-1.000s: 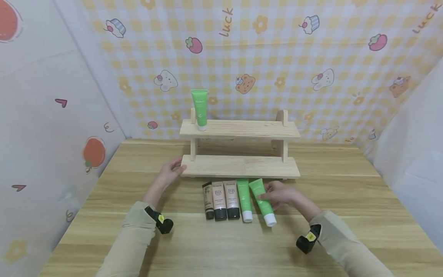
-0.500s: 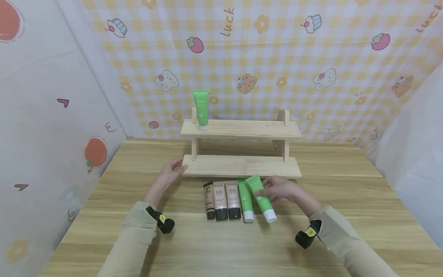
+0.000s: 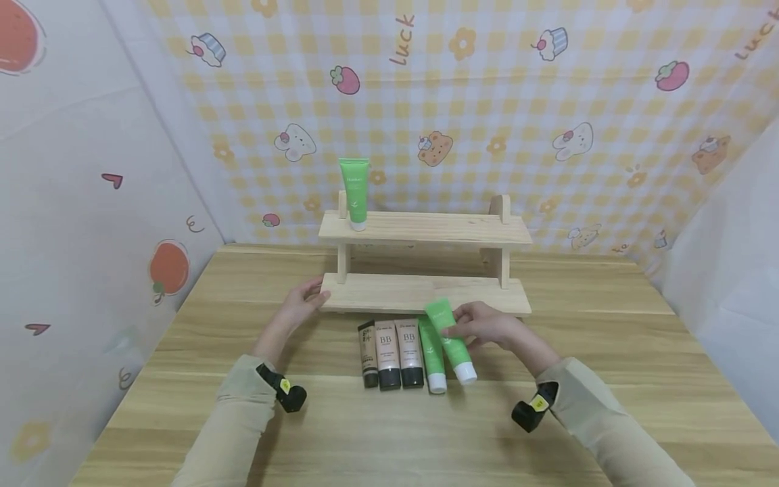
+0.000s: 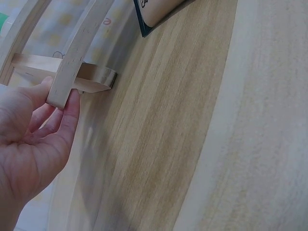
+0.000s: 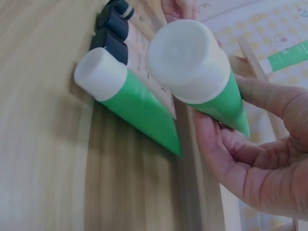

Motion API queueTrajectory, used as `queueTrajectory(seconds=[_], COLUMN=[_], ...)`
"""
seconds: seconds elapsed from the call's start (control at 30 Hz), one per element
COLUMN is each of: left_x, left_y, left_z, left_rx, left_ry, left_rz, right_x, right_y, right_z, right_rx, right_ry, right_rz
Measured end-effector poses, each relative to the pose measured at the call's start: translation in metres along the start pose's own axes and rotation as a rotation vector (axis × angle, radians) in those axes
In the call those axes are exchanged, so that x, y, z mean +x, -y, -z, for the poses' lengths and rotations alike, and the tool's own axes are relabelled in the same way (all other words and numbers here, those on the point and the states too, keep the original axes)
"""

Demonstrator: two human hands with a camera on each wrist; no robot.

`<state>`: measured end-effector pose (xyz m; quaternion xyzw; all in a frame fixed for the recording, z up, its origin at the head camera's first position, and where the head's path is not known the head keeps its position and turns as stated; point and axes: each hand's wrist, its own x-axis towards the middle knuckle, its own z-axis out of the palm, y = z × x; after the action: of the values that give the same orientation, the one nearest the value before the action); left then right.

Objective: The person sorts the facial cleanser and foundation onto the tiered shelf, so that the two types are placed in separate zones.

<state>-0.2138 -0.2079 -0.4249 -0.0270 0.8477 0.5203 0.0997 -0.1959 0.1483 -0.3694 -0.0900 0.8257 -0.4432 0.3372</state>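
Note:
My right hand (image 3: 491, 326) holds a green squeeze tube (image 3: 456, 350) with a white cap, thumb on one side and fingers on the other. In the right wrist view its cap (image 5: 180, 57) faces the camera, raised off the tabletop. Just left of it, a matching green tube (image 3: 432, 358) lies on the table, partly overlapped in the head view. My left hand (image 3: 298, 304) grips the left end of the two-tier wooden shelf's lower board (image 3: 377, 292); the left wrist view shows thumb and fingers (image 4: 71, 113) pinching the wood. Another green tube (image 3: 356, 186) stands cap-down on the upper board's left end.
Two beige BB cream tubes (image 3: 387, 352) with black caps and a slimmer brown tube (image 3: 368, 355) lie in a row before the shelf. Behind the shelf hangs a yellow checked cloth (image 3: 462, 101). Bare wood tabletop (image 3: 389, 433) spreads in front of the row.
My right hand has lifted the green tube and carried it left and toward the shelf, so it now overlaps the lower board's front edge in the head view. The left hand keeps its grip.

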Motion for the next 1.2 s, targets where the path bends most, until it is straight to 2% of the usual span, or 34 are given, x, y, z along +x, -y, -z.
queueTrajectory(seconds=[0.27,0.53,1.2], left_x=[-0.001,-0.001,-0.002], left_y=[0.001,0.002,0.001], left_z=[0.0,-0.001,0.0], left_rx=[0.0,-0.026,-0.028], left_ry=[-0.006,0.023,0.011], left_rz=[-0.004,0.005,0.015], right_x=[0.006,0.011,0.023], right_y=[0.008,0.016,0.028], right_z=[0.0,-0.001,0.001], right_rx=[0.012,0.022,0.073], right_ry=[-0.035,-0.041,-0.116], right_rz=[0.011,0.024,0.071])
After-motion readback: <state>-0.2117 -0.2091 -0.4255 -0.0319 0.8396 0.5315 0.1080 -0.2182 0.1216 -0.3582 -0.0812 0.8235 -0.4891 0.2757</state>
